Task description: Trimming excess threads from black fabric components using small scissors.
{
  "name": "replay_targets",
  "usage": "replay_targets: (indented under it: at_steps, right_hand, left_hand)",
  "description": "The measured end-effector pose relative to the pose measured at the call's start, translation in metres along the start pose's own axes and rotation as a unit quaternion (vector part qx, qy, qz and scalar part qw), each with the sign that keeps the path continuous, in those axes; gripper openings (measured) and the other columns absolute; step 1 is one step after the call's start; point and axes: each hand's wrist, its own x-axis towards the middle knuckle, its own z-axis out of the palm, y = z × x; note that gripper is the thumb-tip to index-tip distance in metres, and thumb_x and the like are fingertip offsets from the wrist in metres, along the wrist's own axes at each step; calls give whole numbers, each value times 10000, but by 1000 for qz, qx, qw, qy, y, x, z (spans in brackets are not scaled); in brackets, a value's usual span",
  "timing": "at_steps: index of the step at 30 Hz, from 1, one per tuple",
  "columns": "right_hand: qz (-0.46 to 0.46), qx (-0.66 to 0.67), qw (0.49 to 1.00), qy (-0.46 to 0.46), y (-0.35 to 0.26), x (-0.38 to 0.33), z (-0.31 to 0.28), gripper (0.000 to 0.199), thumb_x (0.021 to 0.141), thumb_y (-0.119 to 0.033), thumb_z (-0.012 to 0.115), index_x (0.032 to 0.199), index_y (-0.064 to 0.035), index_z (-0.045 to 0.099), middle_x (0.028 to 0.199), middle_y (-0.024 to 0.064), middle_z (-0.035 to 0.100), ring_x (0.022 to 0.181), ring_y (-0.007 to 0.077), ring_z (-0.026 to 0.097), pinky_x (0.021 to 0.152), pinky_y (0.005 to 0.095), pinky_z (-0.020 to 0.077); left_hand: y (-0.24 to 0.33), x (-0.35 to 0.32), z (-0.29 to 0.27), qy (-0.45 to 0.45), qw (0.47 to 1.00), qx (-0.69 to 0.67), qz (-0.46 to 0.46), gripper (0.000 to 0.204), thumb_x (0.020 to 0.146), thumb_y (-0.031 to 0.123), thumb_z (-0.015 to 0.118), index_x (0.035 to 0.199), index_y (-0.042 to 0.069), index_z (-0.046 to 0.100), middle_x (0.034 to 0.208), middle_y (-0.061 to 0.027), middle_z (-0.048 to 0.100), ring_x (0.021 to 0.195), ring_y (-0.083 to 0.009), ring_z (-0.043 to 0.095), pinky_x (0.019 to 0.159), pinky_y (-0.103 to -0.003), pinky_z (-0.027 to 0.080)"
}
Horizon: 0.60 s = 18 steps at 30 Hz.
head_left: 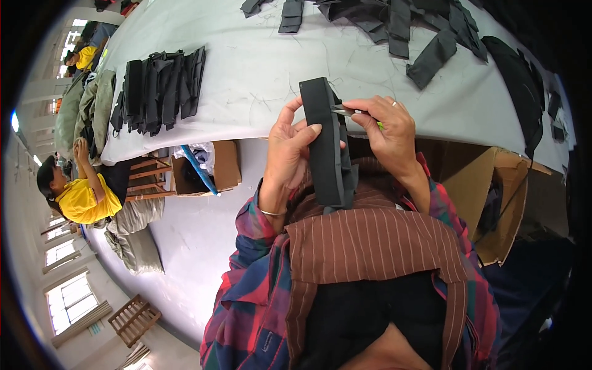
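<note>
My left hand (291, 145) grips a long black fabric strap piece (323, 142), held upright in front of my chest. My right hand (385, 126) pinches small thread snips (345, 111) with a green handle, their metal tips touching the strap's upper right edge. Both hands hover over the near edge of the white work table (259, 68). My sleeves are plaid and I wear a brown striped apron.
A stack of black fabric pieces (159, 89) lies on the table at left, and more black pieces (394, 24) are scattered at the far side. Open cardboard boxes (213, 166) (502, 203) stand below the table. A person in a yellow shirt (80, 194) sits at left.
</note>
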Motion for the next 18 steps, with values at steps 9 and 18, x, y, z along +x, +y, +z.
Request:
replay_targets:
  at_steps: [9,18]
  right_hand:
    - [55,126,989,54,7,-2,3,132,801,-121,670,925,-148,706,755,-3,661,650,194,552,627,316,393]
    - [-53,-82,995,7,6,-1,-11,155,779,-158,693,933,-171,701,745,-30,625,661,180,533,626,315,359]
  left_hand:
    - [-6,0,-1,8,999,28,-15,394,875,-3,554,1219,9,361,995,-254,622,745,-304,681,637,-377,605]
    - [-4,1,4,16,999,29,-16,413,875,7,558,1228,-14,344,996,-260,631,738,-294,684,641,-372,607]
